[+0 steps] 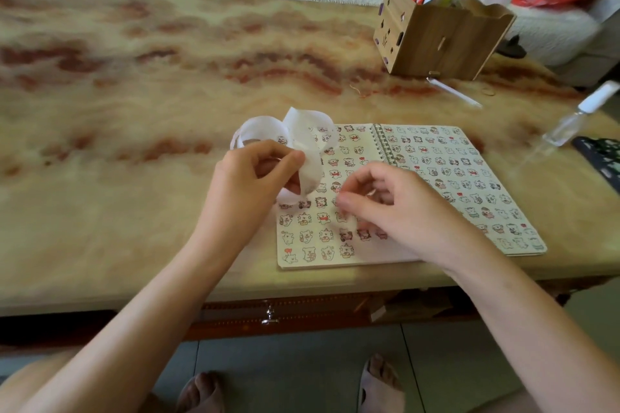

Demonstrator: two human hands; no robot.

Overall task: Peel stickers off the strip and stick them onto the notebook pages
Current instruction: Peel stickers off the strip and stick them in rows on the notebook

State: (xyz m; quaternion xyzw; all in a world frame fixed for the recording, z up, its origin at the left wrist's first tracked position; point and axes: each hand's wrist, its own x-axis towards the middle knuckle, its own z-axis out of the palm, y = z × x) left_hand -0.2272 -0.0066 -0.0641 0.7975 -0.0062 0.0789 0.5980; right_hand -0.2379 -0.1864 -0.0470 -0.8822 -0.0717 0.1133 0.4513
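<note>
A spiral notebook [446,178] lies open on the marbled table, both pages covered with rows of small bear stickers. My left hand [255,174] grips a curled white sticker strip [302,141] just above the notebook's left edge; loops of the strip bulge up behind the fingers. My right hand [385,201] hovers over the left page with thumb and fingertips drawn together. Blur hides whether a sticker sits between them.
A wooden pen holder [439,40] full of pens stands at the back right, with a white pen [453,92] lying before it. A clear spray bottle [577,117] lies at the right edge beside a dark patterned object [600,157]. The table's front edge runs just below the notebook.
</note>
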